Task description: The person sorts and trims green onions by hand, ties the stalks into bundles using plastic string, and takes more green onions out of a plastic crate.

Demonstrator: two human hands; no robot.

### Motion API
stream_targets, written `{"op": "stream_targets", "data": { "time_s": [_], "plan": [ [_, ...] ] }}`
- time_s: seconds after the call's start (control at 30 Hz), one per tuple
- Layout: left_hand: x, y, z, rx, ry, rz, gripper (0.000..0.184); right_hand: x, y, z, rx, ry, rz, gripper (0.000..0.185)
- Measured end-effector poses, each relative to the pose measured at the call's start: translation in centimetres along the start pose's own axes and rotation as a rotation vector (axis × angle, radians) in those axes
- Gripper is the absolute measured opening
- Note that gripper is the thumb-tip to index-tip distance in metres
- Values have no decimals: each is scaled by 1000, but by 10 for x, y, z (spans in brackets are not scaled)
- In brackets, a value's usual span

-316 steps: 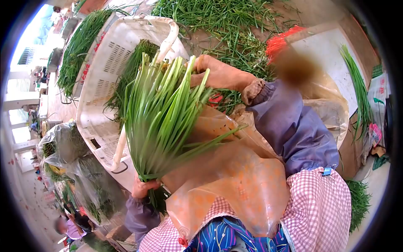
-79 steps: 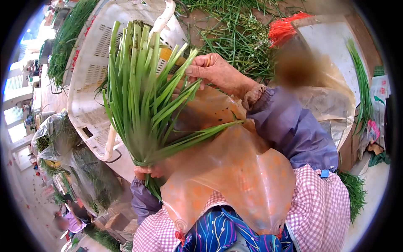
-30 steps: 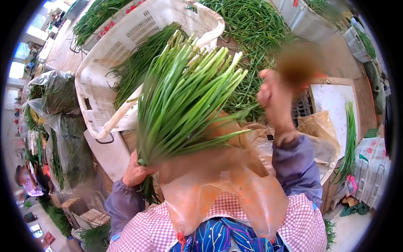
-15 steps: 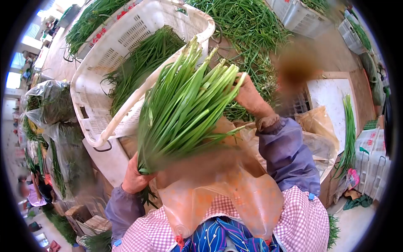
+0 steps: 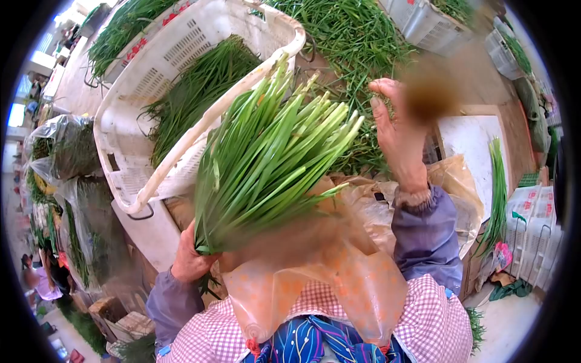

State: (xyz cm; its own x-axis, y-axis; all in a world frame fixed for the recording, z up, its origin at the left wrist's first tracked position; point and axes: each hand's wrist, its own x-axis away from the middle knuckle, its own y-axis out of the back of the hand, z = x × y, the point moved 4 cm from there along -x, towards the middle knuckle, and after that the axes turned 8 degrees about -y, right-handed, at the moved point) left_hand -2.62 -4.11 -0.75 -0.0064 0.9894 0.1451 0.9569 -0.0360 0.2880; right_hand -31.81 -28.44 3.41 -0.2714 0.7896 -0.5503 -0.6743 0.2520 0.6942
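Note:
A thick bunch of garlic chives (image 5: 272, 157) slants across the middle of the head view, pale cut ends pointing up and right. My left hand (image 5: 190, 257) is closed around its leafy lower end. To the right of the pale ends, and apart from them, is my right hand (image 5: 399, 130), raised with thumb and forefinger spread and nothing seen between them. A brown blur covers part of its fingers. Behind the bunch stands a white plastic basket (image 5: 130, 121) with more chives (image 5: 209, 85) inside. Loose chives (image 5: 357, 42) are heaped beyond the right hand.
A white board (image 5: 469, 145) lies at the right, with a small row of chives (image 5: 497, 193) along its edge. More crates (image 5: 423, 27) stand at the back. Plastic-wrapped bundles (image 5: 72, 151) are at the left. A person (image 5: 45, 281) is in the far left background.
My right hand has left the pale ends of the bunch and moved right and up, its fingers now apart. My left hand keeps its hold, and the view has shifted slightly.

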Motion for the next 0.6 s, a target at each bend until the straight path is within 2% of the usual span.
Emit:
{"op": "stream_targets", "data": {
  "time_s": [0.03, 0.1, 0.13, 0.17, 0.23, 0.4, 0.43, 0.5, 0.53, 0.6],
  "plan": [
    [3, 0, -2, -14, 24, 15, 46, 0, 5, 17, -284, -12, -20, 15],
    [0, -3, -8, -73, -40, -6, 46, 0, -5, 54, -28, 154, 221, 18],
    [0, -3, -11, -117, -47, -18, 46, 4, -22, 60, 108, 201, 251, 22],
    [0, -3, -13, -156, -54, -30, 47, 9, -32, 61, 111, 197, 246, 22],
    [0, -2, -11, -205, -74, -20, 49, 15, -49, 67, -108, 232, 356, 19],
    [7, -1, -5, -247, -56, -38, 51, 22, -45, 46, -649, 11, 464, 12],
    [6, -1, -6, -239, -56, -43, 51, 23, -37, 40, -644, 16, 471, 12],
    [5, -2, -10, -272, 12, -24, 49, 23, -23, 15, -1199, -540, 442, 20],
    [5, -2, -8, -265, 10, -30, 49, 19, -10, 1, -1258, -678, 269, 19],
    [6, -2, -7, -367, -15, -26, 51, 10, 12, -39, -1305, -808, 94, 19]
  ]
}}
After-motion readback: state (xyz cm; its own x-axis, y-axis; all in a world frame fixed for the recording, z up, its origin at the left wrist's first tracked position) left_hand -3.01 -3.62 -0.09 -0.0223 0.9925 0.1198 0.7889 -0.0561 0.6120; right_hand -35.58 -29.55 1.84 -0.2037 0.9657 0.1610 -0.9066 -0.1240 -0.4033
